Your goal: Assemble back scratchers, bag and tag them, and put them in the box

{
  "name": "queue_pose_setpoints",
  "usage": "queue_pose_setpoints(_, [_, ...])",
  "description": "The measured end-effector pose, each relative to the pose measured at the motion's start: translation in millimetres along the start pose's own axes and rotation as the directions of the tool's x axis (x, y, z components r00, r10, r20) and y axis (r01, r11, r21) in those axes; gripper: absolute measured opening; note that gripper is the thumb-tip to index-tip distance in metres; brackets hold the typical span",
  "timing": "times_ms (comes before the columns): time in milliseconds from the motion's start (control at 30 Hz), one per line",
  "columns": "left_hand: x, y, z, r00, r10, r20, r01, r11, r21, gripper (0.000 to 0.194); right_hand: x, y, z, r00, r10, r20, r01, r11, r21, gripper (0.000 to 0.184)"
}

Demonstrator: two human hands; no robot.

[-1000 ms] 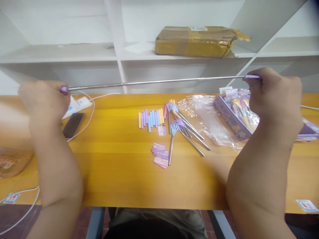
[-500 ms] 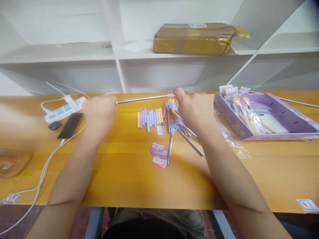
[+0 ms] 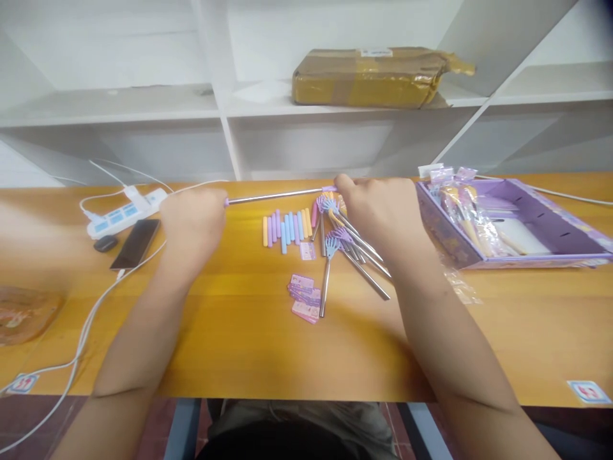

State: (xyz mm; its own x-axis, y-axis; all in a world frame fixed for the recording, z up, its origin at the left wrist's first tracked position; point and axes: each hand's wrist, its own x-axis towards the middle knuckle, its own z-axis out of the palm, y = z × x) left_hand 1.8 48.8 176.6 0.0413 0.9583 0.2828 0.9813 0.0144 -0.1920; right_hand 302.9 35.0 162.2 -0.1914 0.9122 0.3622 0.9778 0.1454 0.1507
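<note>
A telescopic back scratcher (image 3: 275,195) with a silver rod and purple ends stretches nearly level between my two fists. My left hand (image 3: 194,223) is closed round its left end, and my right hand (image 3: 376,207) grips the purple right end, hiding whatever lies beyond. Below my right hand lie several back scratcher rods with claw heads (image 3: 331,244) in blue, purple and orange. Beside them is a row of coloured handle sleeves (image 3: 288,228). Small pink and purple cards (image 3: 305,297) lie nearer to me, with a single card (image 3: 308,251) above them.
To the right stands an open purple box (image 3: 472,259) holding bagged back scratchers (image 3: 472,214); clear plastic wrap (image 3: 462,284) lies beside it. A power strip (image 3: 125,212), a phone (image 3: 136,244) and white cables (image 3: 86,316) occupy the left. A taped carton (image 3: 364,80) rests on the shelf behind.
Both hands keep their grip on the back scratcher, which sits very slightly lower in view. The camera view has shifted a little; the things on the table look unchanged.
</note>
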Motion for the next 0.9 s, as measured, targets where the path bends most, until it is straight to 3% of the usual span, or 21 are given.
queue_pose_setpoints(167, [-2.6,-1.5,3.6,1.0,0.017,-0.017,-0.017,1.0,0.001,0.038,-1.4,-4.8,-1.8,0.999,-0.033,0.006,0.034,0.997,-0.064,0.031])
queue_pose_setpoints(467, [-18.4,38.5,12.2,0.991,0.122,0.053,-0.117,0.989,-0.086,0.036,-13.4,-59.2,-13.1,0.988,-0.144,0.054,0.146,0.989,-0.031,0.031])
queue_pose_setpoints(733, [-16.7,29.9,8.7,0.986,0.163,0.037,-0.159,0.983,-0.092,0.034,-15.7,-49.1,-18.6,0.981,-0.122,0.153,0.12,0.993,0.023,0.029])
queue_pose_setpoints(900, [-20.3,30.8,2.4,0.976,0.204,0.078,-0.199,0.977,-0.072,0.035,-17.6,-58.0,-21.8,0.975,-0.129,0.182,0.131,0.991,-0.001,0.031])
